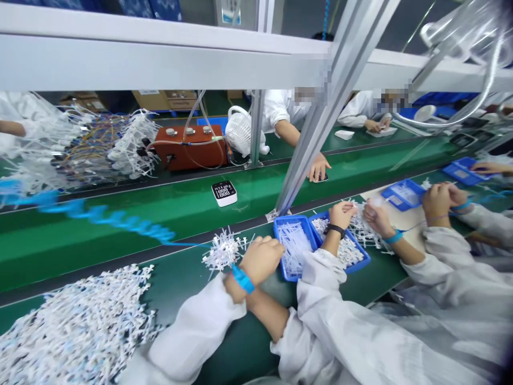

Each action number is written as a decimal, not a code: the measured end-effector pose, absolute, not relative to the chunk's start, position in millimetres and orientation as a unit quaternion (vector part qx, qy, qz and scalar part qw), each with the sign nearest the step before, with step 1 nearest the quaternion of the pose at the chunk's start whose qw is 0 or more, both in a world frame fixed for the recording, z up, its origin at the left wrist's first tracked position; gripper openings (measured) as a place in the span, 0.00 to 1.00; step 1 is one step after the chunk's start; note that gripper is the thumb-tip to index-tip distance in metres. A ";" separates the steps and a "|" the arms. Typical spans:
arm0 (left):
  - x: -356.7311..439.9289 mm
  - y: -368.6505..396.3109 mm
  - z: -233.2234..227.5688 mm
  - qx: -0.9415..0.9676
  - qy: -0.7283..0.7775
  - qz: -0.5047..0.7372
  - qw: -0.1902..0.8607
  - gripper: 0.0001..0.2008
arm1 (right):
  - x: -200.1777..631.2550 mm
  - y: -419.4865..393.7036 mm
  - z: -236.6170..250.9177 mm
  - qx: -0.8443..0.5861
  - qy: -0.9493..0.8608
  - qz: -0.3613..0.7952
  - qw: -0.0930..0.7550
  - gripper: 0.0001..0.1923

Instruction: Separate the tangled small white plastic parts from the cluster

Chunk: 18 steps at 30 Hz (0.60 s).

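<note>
Gripping a bristling bunch of small white plastic parts (224,251), the left hand (260,260) works; the right hand (342,213) pinches parts over a blue plastic tray (280,229).

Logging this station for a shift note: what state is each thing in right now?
left hand: closed around a bunch of white parts
right hand: fingers down in the right blue tray
left blue tray: holds white parts
digital display: lit
white fan: cannot tell if running
</note>
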State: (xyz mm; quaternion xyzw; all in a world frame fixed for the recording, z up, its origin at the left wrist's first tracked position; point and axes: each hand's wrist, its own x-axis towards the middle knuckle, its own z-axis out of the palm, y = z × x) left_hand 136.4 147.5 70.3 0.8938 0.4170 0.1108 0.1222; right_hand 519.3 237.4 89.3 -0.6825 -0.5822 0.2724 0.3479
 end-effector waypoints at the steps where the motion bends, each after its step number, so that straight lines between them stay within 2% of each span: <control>1: 150.8 154.7 66.9 0.897 0.418 0.085 0.115 0.08 | 542.1 244.5 83.4 -0.685 -0.568 0.278 0.360 0.27; 6: 187.7 170.3 60.7 0.895 0.429 0.016 0.118 0.07 | 577.0 251.9 39.6 -0.690 -0.556 0.280 0.370 0.16; 13: 192.3 165.6 60.6 0.889 0.440 0.002 0.129 0.07 | 595.0 258.3 24.7 -0.692 -0.561 0.263 0.371 0.19; 18: 209.9 152.8 56.1 0.856 0.502 0.014 0.124 0.10 | 590.3 254.5 27.4 -0.705 -0.581 0.189 0.359 0.18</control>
